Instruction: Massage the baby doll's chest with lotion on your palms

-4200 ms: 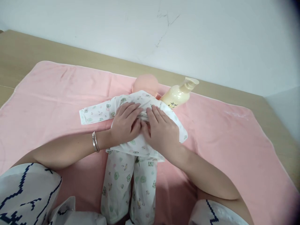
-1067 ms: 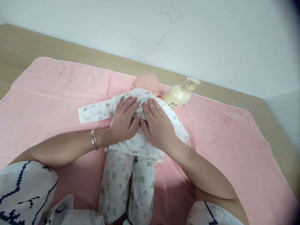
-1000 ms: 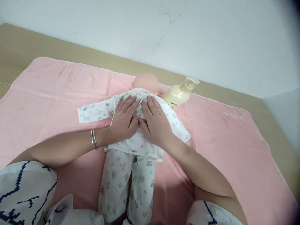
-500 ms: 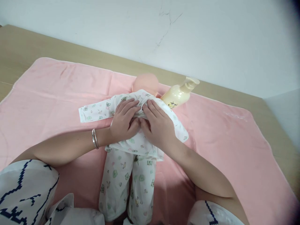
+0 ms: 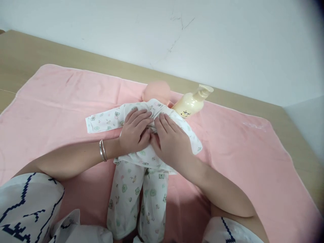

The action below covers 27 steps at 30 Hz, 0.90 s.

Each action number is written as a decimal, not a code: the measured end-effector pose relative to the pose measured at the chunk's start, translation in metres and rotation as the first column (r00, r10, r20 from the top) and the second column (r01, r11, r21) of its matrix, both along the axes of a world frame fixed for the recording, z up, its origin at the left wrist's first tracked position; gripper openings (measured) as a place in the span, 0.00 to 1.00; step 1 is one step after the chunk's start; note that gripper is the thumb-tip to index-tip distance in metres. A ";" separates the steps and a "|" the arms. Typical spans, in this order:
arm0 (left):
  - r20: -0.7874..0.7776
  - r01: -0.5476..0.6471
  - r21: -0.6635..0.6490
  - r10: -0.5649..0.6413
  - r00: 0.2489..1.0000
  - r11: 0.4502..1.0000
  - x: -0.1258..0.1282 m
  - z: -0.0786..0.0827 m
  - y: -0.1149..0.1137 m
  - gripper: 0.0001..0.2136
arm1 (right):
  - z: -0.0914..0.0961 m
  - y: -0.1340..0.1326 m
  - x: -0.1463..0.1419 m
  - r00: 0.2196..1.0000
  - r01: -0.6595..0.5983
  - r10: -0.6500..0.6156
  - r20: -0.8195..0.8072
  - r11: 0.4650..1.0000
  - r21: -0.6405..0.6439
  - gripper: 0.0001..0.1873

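Note:
A doll with a smooth peach head (image 5: 157,91) lies on its back, its head toward the wall. It wears a white printed top (image 5: 145,156) and matching pants (image 5: 128,195). My left hand (image 5: 136,130) rests on the left of the doll's chest, its fingers stretched out across the cloth. Opposite it, my right hand (image 5: 172,140) lies on the chest, fingers extended toward the collar. The thumbs nearly meet in the middle, where the cloth is creased. What is under my palms is hidden. Two silver bangles (image 5: 102,150) circle my left wrist.
A cream pump bottle (image 5: 191,103) lies tilted beside the doll's head, to the right. Beneath everything spreads a pink blanket (image 5: 240,162) on a wooden table (image 5: 83,55). A white wall (image 5: 113,30) with cracks rises behind.
My right hand has shifted slightly down and to the right on the doll's chest. The left hand stays nearly in place. The doll and bottle look unmoved.

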<state>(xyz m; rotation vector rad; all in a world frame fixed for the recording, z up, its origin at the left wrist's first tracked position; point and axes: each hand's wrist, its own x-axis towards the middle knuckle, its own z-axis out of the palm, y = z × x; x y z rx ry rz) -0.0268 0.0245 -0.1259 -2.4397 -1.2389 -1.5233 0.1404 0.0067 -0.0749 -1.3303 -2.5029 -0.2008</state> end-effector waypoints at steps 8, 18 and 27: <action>-0.063 -0.023 -0.089 0.017 0.998 0.996 0.001 -0.006 0.002 0.23 | -0.010 0.032 0.004 0.999 -0.034 0.032 -0.018 0.994 -0.103 0.35; -0.037 0.004 0.046 -0.002 0.999 0.999 0.000 0.003 0.000 0.12 | -0.009 -0.008 -0.004 0.991 0.070 -0.095 0.092 0.968 0.240 0.24; -0.044 -0.022 -0.094 0.018 0.999 0.995 -0.001 -0.003 0.000 0.22 | -0.018 0.022 0.001 0.998 0.049 -0.048 -0.029 0.999 0.010 0.32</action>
